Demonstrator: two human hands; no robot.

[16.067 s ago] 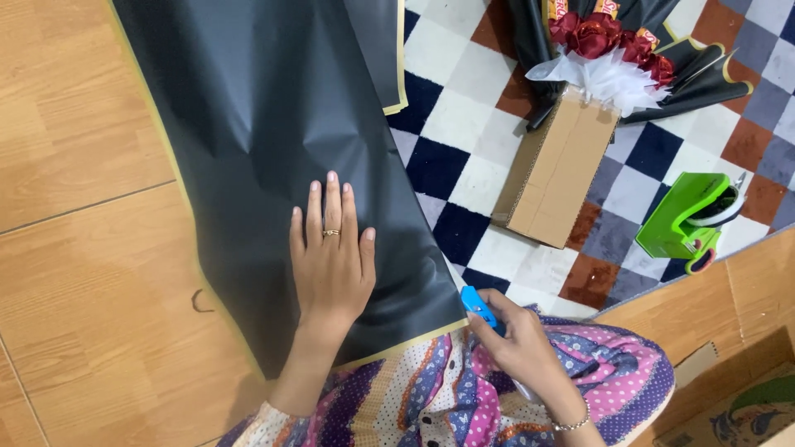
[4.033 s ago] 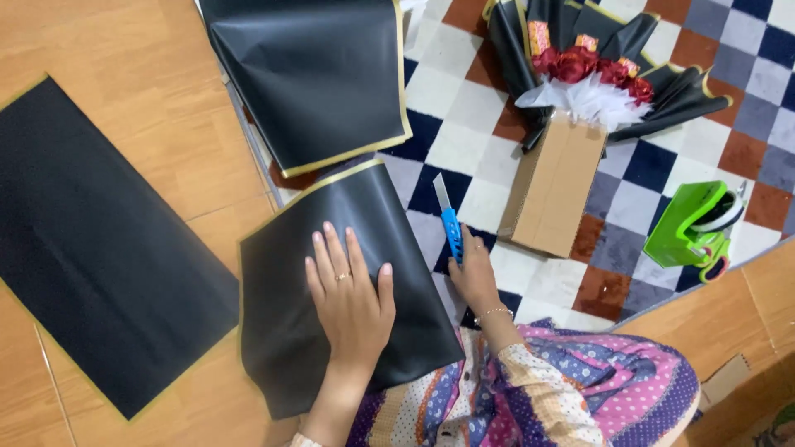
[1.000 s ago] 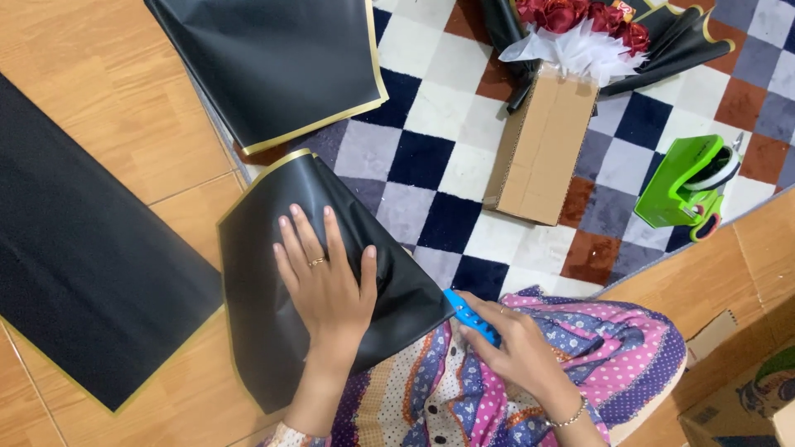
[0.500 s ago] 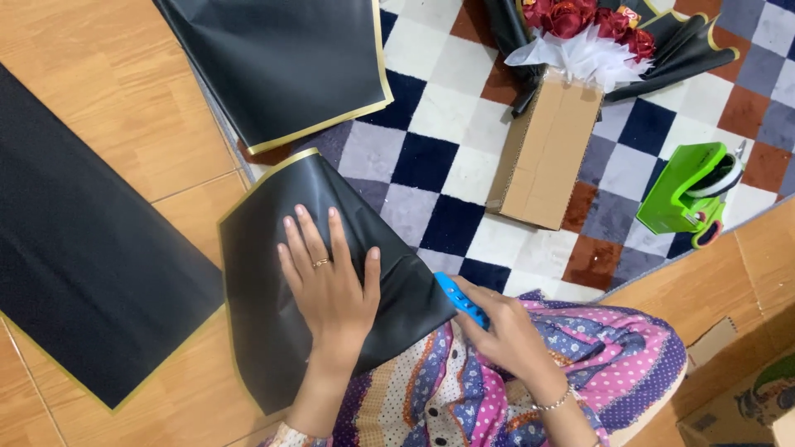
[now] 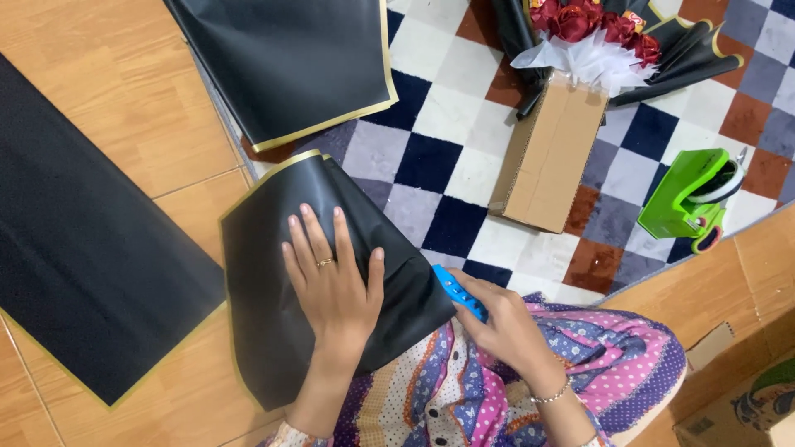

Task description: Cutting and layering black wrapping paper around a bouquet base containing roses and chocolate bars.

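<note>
Left hand (image 5: 335, 294) flat on folded black gold-edged wrapping sheet (image 5: 273, 314) | right hand (image 5: 505, 327) just right, gripping blue-handled cutter (image 5: 458, 291) | brown cardboard box (image 5: 551, 153) beyond | green tape dispenser (image 5: 691, 199) far right

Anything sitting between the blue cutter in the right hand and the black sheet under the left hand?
Nothing visible does. The blue cutter in the right hand already meets the right edge of the black sheet, which the left hand presses flat.
</note>
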